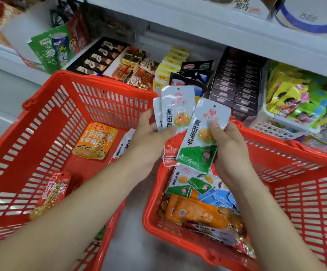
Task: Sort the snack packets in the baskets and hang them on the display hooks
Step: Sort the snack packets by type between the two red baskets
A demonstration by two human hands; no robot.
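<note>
Two hands sort glossy packets over two red slatted plastic baskets

The left hand [151, 133] curls round a fanned stack of flat white, red-based packets [176, 112]. The right hand [230, 151] pinches a single green-based packet [199, 141] just above the right basket [303, 184]. Each packet is round-cornered with a hang hole and reads "南街魔芋". A loose heap of green, blue and orange packets [199, 202] lies in that basket, and the left basket [41, 114] holds orange packets [96, 141] and a red packet [55, 190].
</note>
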